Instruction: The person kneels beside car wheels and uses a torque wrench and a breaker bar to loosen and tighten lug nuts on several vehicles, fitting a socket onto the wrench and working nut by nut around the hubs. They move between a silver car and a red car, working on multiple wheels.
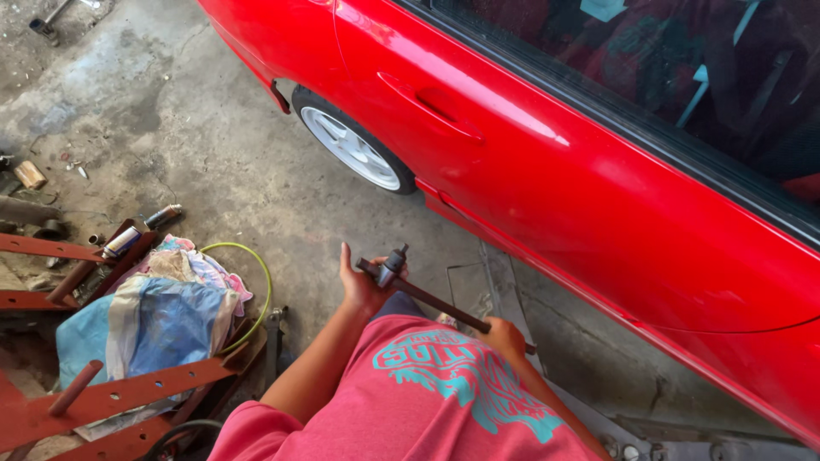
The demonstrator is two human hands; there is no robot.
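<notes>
Red car fills the upper right of the view, side panel facing the camera; door handle recess visible, dark window glass along the top right edge. One wheel with a pale spoked rim shows at the car's lower edge, resting on the floor.

Concrete floor, grey, stained and cracked, carries everything. Along its left edge: a rust-red metal frame of flat bars and tubes, with a bundle of blue and mixed-colour cloth heaped on it. A yellow-green hose loops round the right side of the bundle. Two small spray cans lie on the floor just beyond the frame.

Bottom centre: the person's pink shirt with a teal print.

Long dark bar tool held above the floor in front of the shirt, near the car's sill, running from upper left to lower right. A grey socket-like fitting sits at its upper left end.

Left hand: fingers wrapped round the bar just below the fitting, thumb up. Right hand: closed round the bar's lower end; a short length pokes out beyond the fist.
</notes>
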